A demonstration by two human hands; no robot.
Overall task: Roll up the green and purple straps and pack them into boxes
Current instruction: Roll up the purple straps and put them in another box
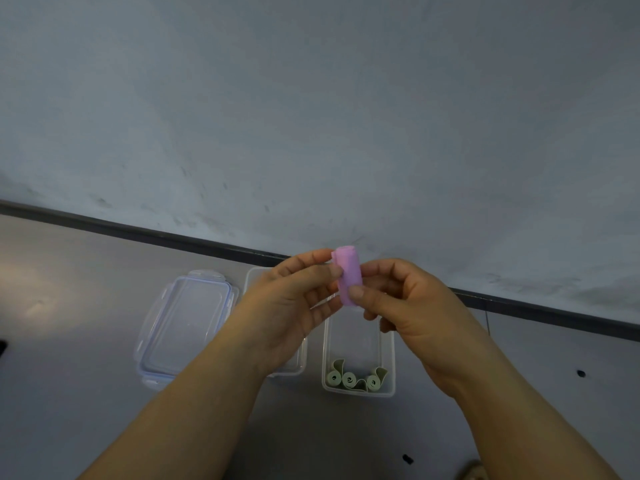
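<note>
The left hand and the right hand were raised together above the boxes, each pinching the rolled purple strap between thumb and fingertips. The left thumb pressed on the upper part of the roll and the right thumb on its lower end; this two-point grip appeared intended to stop the coil springing open. The roll stood upright in the air, touching only the fingers.

Below it, the right-hand clear box stood open on the grey surface. Three rolled green straps stood on end along its near wall, side by side. A second open box, largely hidden by the left hand, stood just beside it; its contents could not be seen. A clip-lock lid lay flat to the left, away from both openings. Judged from this layout, the purple roll was destined for the second box.
</note>
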